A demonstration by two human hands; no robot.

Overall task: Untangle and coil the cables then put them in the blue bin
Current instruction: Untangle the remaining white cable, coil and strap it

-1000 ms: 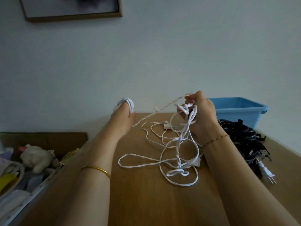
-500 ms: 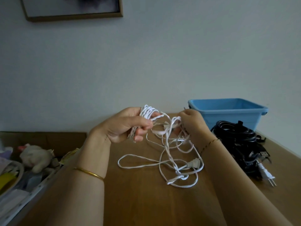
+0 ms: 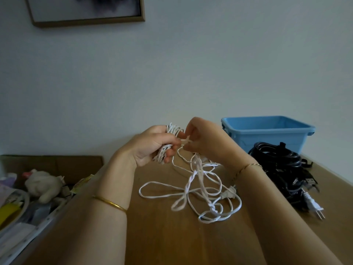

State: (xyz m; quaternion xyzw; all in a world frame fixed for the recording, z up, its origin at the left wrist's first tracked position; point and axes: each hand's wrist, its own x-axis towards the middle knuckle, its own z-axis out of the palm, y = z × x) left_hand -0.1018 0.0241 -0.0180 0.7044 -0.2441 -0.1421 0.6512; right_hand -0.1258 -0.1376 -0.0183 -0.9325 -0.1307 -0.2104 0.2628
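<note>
- A small coil of the white cable [image 3: 191, 179] is gripped in the left hand [image 3: 152, 146], above the table [image 3: 172, 236].
- A strand beside the coil is pinched by the right hand [image 3: 202, 138].
- The loose tangle is spread on the table, near the blue bin [image 3: 267, 134].
- Each wrap should be laid snugly, and knots should be freed before they are reached.

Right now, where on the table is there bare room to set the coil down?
Bare table shows at the near edge, this side of the loose loops of white cable. The middle is crowded by those loops; the right side by the black cables in front of the blue bin.
</note>
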